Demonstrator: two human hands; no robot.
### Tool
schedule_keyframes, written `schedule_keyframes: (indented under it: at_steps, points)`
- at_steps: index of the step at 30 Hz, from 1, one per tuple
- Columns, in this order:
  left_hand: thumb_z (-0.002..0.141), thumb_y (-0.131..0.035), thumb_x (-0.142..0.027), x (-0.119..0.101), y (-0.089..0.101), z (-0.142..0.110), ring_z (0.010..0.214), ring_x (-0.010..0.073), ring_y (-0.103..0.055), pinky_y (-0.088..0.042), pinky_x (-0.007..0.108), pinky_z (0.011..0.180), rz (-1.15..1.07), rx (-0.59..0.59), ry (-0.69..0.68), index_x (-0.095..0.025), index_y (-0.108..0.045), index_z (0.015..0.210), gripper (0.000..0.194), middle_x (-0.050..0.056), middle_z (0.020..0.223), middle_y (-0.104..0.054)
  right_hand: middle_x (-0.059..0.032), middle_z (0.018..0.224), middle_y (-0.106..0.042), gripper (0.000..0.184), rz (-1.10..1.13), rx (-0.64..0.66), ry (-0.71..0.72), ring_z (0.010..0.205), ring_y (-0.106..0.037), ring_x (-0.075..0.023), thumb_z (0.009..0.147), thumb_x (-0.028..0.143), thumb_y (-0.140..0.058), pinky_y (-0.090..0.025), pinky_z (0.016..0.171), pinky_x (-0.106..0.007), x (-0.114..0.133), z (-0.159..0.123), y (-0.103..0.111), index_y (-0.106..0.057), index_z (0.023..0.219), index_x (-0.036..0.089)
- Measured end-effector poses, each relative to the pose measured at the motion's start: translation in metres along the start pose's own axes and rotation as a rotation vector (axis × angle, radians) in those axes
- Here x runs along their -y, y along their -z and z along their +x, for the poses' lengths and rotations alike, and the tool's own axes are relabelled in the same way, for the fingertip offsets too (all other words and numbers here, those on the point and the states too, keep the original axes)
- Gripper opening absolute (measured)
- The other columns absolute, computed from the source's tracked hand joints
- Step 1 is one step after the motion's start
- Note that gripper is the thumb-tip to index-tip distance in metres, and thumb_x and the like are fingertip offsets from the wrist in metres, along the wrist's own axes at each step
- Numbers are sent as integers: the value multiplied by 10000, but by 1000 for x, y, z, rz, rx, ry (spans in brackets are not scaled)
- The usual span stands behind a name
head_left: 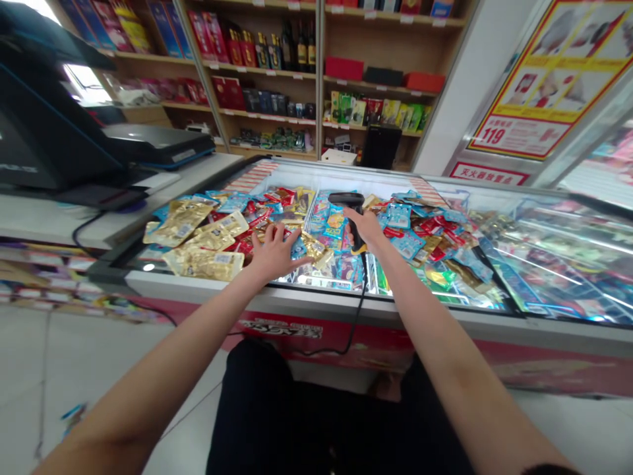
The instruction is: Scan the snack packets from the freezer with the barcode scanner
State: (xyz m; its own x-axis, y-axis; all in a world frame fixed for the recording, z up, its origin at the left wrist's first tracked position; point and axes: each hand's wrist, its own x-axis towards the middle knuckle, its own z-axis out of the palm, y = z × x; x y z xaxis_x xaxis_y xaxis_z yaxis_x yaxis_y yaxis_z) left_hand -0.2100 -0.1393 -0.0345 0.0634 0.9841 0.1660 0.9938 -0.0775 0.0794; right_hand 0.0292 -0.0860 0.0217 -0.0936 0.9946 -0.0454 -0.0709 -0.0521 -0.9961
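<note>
Held upright in my right hand (366, 227) is a black and yellow barcode scanner (346, 198), its head pointing left over the freezer's glass top. A black cable (360, 310) hangs from its handle. My left hand (277, 254) lies with spread fingers on red and gold snack packets at the inner edge of the left pile. Just right of its fingertips is a gold packet (314, 247). Larger gold packets (205, 264) lie to the left of this hand. A second pile of blue, red and gold packets (420, 227) spreads out to the right of the scanner.
The chest freezer (316, 300) stretches across in front of my knees. At left, a counter (123, 218) carries a black checkout machine (44, 125) and a flat scale (163, 142). Shelves (267, 69) of bottles and boxes stand behind. A poster (539, 79) hangs at right.
</note>
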Motion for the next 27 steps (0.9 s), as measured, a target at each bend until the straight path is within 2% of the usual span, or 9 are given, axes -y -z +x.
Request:
schedule_keyframes:
  at_steps: [4,8,16,21,24,27]
  points:
    - [941,-482,-784,-2,0,28,1607,468,-251,-205,716,1262,-24,-55,-17,-363,-436,1650,826,134,1695,-445,35,463,-548,306,-27,11,13,315,-459,-110,1017,272,-631,-386,313,-229,1,5,1,-560,727,205]
    - [925,-464,-819,-3,0,59,1598,452,-270,-209,711,1266,-48,-70,-37,-357,-470,1629,842,133,1674,-466,33,466,-553,304,-29,15,15,314,-459,-112,1006,283,-643,-393,317,-232,-1,11,2,-555,725,212]
    - [897,-468,-827,-16,-3,117,1635,444,-229,-27,730,1288,-75,-41,5,-346,-473,1626,873,128,1732,-406,40,482,-561,297,-13,-8,-19,323,-462,-106,985,299,-671,-387,321,-223,-10,20,6,-529,737,220]
    - [767,-610,-866,-25,7,143,1644,503,-175,-20,792,1256,-115,115,105,-301,-507,1605,1017,183,1752,-358,41,486,-557,281,-4,1,-10,340,-490,-116,991,316,-672,-410,338,-229,-9,20,10,-548,760,215]
    - [659,-717,-868,-27,13,149,1614,544,-228,-70,833,1223,-131,126,116,-318,-602,1511,1020,199,1722,-407,46,483,-559,275,-14,-10,2,340,-484,-112,986,307,-688,-405,333,-221,-8,18,9,-536,774,220]
    - [589,-768,-877,-27,14,149,1606,539,-252,-114,814,1228,-146,99,130,-308,-670,1386,984,205,1672,-474,51,479,-554,292,-12,-20,8,336,-477,-108,980,316,-706,-399,328,-216,-9,18,7,-519,775,227]
